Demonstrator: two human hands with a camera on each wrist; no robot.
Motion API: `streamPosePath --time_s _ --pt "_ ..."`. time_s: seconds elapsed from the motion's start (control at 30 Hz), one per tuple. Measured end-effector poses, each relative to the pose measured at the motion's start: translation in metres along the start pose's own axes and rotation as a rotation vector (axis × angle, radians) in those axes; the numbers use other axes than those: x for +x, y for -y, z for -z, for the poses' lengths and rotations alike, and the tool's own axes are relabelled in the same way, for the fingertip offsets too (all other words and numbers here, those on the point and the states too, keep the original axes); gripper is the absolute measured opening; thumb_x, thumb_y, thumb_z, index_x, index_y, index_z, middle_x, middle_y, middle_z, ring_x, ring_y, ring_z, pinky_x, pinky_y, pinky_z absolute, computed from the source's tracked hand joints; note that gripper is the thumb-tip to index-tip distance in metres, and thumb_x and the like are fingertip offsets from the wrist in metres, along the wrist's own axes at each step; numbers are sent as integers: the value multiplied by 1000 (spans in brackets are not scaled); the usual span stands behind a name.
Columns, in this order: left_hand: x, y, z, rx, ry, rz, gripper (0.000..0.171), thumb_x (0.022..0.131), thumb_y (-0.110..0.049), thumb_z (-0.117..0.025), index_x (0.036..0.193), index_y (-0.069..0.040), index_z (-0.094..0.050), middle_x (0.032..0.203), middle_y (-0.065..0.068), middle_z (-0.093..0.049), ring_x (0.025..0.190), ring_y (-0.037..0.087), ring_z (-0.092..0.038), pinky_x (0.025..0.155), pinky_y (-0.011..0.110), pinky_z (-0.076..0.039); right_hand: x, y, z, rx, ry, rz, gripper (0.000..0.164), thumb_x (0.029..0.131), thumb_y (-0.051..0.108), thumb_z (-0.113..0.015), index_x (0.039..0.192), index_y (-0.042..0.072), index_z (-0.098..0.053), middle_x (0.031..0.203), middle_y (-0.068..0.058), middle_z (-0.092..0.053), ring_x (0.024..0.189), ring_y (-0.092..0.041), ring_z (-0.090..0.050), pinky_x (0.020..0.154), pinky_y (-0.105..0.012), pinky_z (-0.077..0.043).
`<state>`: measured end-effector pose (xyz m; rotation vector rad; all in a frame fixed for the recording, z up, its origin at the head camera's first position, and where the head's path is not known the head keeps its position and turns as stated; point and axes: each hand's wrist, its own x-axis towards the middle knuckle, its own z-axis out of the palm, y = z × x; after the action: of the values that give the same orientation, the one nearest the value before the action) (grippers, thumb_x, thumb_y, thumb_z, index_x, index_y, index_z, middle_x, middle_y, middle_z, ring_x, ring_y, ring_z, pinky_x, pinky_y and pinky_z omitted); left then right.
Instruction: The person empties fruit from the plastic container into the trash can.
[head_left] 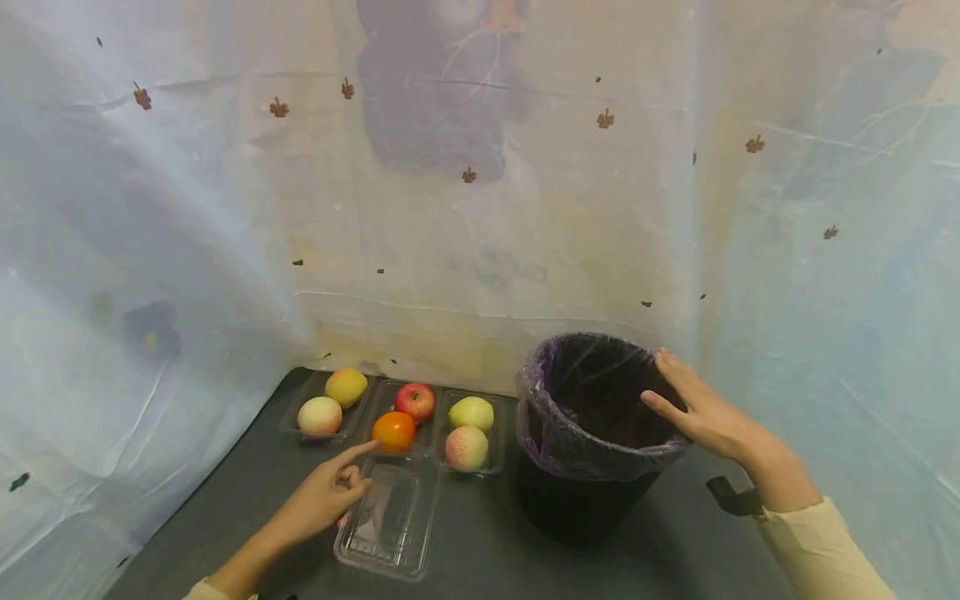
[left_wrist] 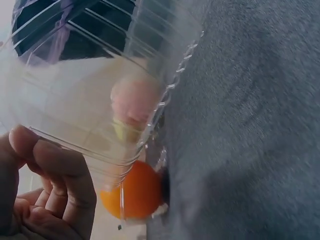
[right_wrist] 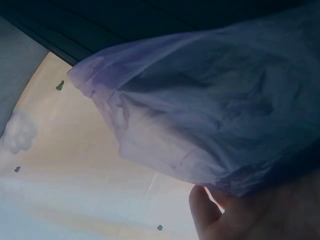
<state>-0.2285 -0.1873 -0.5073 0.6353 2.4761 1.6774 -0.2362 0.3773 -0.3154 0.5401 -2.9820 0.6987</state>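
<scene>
My left hand point(head_left: 322, 496) pinches the near-left edge of a clear plastic container point(head_left: 397, 521), its index finger stretched toward an orange fruit point(head_left: 393, 432). In the left wrist view, the fingertips meet at the edge of this container point(left_wrist: 70, 95), which has no fruit in it. My right hand point(head_left: 712, 417) lies against the right rim of a black bin point(head_left: 585, 504), fingers straight and thumb apart. A translucent purple bag point(head_left: 551, 417) lines the bin and folds over its rim. The bag point(right_wrist: 190, 110) hides most of the fingers in the right wrist view.
Behind the left hand stand three clear trays. One holds a lemon point(head_left: 347, 387) and a peach point(head_left: 320, 417), another a red apple point(head_left: 415, 403) and the orange fruit, the third a yellow-green fruit point(head_left: 472, 414) and a peach point(head_left: 467, 448). A patterned curtain point(head_left: 480, 242) hangs behind the dark table.
</scene>
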Motion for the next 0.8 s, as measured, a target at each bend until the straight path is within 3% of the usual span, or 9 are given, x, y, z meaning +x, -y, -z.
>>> streamPosePath --time_s 0.23,0.5,0.8 --pt "-7 9 9 -16 40 52 65 107 -12 -67 164 0 -38 69 -2 -54 45 9 -54 48 30 -52 0 2 -3 -9 6 -15 90 110 47 -54 172 2 -7 178 -22 3 161 -54 -2 118 -81 -10" --pt "-14 14 14 -57 89 71 66 109 -14 -63 164 7 -32 70 3 -57 46 11 -55 49 36 -54 -1 1 -6 -7 7 -30 90 110 48 -54 172 2 -8 178 -22 3 161 -53 -2 118 -81 -10" --pt "-20 28 18 -33 110 41 63 109 -11 -62 161 12 -34 67 -4 -56 45 7 -53 50 32 -52 -2 0 -5 1 -2 -28 88 111 47 -54 172 3 -8 178 -23 1 161 -53 -2 117 -82 -10"
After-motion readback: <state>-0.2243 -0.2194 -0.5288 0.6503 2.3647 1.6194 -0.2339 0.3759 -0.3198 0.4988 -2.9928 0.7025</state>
